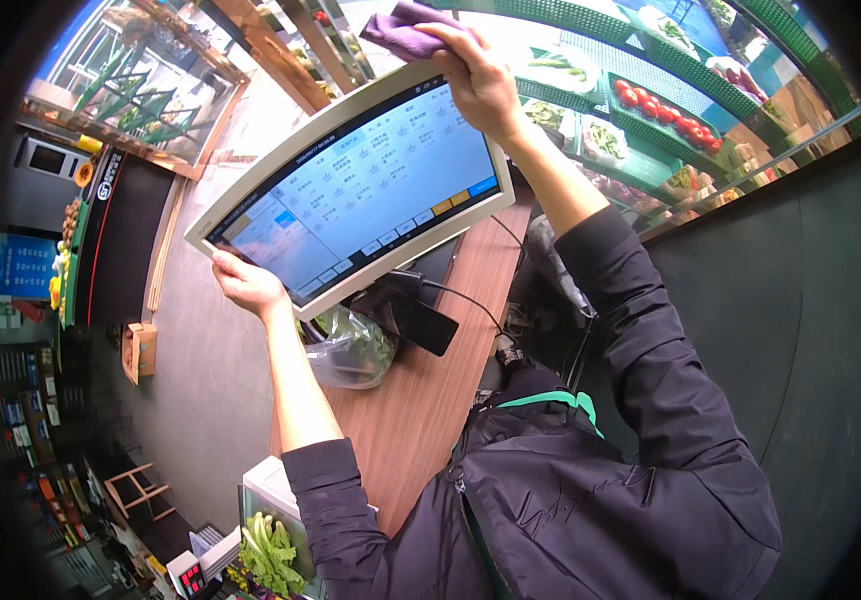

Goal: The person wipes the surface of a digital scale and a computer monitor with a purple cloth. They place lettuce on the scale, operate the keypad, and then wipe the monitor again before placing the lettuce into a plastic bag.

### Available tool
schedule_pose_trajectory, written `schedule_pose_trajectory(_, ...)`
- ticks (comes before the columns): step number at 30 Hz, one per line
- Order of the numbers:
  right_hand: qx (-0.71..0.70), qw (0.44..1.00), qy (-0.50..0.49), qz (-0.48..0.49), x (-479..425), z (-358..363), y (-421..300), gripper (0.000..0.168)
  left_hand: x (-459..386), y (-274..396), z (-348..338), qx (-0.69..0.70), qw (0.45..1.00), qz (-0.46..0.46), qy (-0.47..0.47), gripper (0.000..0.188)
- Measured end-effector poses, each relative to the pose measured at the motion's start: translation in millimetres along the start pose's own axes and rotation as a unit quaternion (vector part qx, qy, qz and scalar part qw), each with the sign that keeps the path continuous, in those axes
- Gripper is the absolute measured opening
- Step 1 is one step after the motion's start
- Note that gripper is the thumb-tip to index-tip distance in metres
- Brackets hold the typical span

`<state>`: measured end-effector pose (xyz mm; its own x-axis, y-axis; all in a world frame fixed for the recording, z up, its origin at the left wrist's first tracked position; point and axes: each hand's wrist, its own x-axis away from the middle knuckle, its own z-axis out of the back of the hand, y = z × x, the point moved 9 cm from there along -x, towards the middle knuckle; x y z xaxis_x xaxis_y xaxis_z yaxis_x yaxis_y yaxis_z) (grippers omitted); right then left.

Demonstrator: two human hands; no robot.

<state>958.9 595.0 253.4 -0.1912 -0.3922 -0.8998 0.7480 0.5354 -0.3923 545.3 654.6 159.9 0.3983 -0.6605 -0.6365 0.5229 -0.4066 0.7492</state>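
Observation:
A white-framed touchscreen till monitor (370,187), lit with rows of writing, tilts over a wood-grain counter (408,420). Its lower left corner lies in the grip of my left hand (250,285), thumb on the bezel. My right hand (483,86) is at the upper right corner, with a folded purple cloth (411,31) in its fingers above the top edge. Below the screen, a clear plastic bag of green vegetables (355,349) rests on the counter. Beside it is a dark phone-like device (423,322), partly covered by the monitor.
Green shelf crates with tomatoes (667,112) and bagged vegetables stand behind a glass edge at the upper right. Leafy greens (269,555) lie by a scale with a red display (191,577). A black cable (468,296) crosses the counter. A cardboard box (139,352) sits on the floor.

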Motion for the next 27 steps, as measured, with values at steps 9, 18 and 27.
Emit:
schedule_pose_trajectory(9, -0.103, 0.977, 0.000, -0.187, 11.1, -1.3, 28.9, 0.030, 1.3, 5.3, -4.5, 0.005, 1.000, 0.017, -0.008, 0.045)
schedule_pose_trajectory(18, 0.024, 0.987, 0.089, -0.133, 53.2, 22.5, 20.2, 0.033, 1.5, 15.9, -3.5, 0.013, 1.000, 0.020, -0.007, 0.040)
schedule_pose_trajectory(27, 0.076, 0.968, 0.029, -0.238, 246.4, 40.6, 19.5, 0.040, 3.2, 12.5, 1.6, 0.002, 1.000, 0.027, -0.003, 0.041)
